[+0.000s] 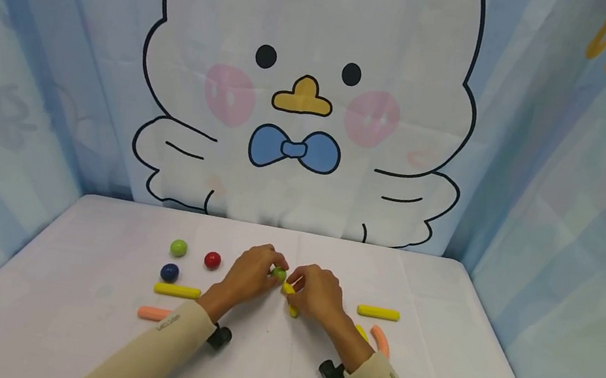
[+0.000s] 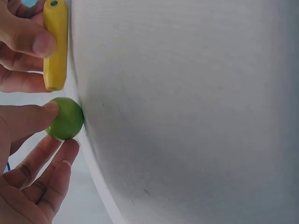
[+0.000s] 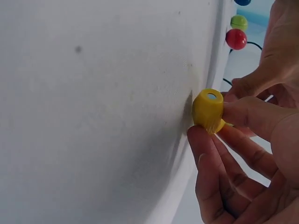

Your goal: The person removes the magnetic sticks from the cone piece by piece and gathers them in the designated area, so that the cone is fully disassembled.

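Over the middle of the table my left hand (image 1: 254,274) pinches a green ball (image 1: 279,274) between thumb and fingertips. In the left wrist view this green ball (image 2: 66,118) is right at the table surface. Close beside it, my right hand (image 1: 318,292) pinches a yellow stick (image 1: 292,311) by its middle. One end of the yellow stick (image 2: 56,60) points toward the green ball, with a small gap showing in the left wrist view. The right wrist view shows a small round recess in the near end of the yellow stick (image 3: 211,100).
Left of my hands lie another green ball (image 1: 178,248), a red ball (image 1: 212,260), a dark blue ball (image 1: 169,272), a yellow stick (image 1: 176,290) and an orange stick (image 1: 153,313). On the right are a yellow stick (image 1: 378,312), a curved orange piece (image 1: 381,341) and a partly hidden yellow piece (image 1: 361,333).
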The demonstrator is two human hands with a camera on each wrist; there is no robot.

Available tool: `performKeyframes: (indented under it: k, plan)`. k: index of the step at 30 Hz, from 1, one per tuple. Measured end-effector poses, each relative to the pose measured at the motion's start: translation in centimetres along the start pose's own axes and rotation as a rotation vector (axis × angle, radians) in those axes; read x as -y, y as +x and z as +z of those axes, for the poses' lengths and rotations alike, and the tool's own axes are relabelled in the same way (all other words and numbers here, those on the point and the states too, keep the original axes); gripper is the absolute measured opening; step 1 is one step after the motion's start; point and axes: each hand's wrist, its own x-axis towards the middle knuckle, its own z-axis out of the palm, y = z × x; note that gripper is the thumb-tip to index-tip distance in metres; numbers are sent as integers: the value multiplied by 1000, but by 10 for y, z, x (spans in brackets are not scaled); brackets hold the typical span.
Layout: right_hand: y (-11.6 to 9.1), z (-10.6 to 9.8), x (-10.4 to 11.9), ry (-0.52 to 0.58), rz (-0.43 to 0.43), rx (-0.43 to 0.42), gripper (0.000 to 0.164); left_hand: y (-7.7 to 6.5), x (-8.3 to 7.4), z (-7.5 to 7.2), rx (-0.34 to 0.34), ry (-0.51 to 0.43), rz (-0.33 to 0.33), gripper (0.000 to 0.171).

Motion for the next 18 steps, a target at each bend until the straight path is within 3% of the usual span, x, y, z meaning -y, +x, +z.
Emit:
performKeyframes:
  k: [12,18]
  plan:
    - [-30,-19,3,-31,-97,-59,20,0,-1,-1,1,1,8,20]
    - [-46,-33,0,-22,-81,-92,21,-1,-2,-1,10,5,-8,20]
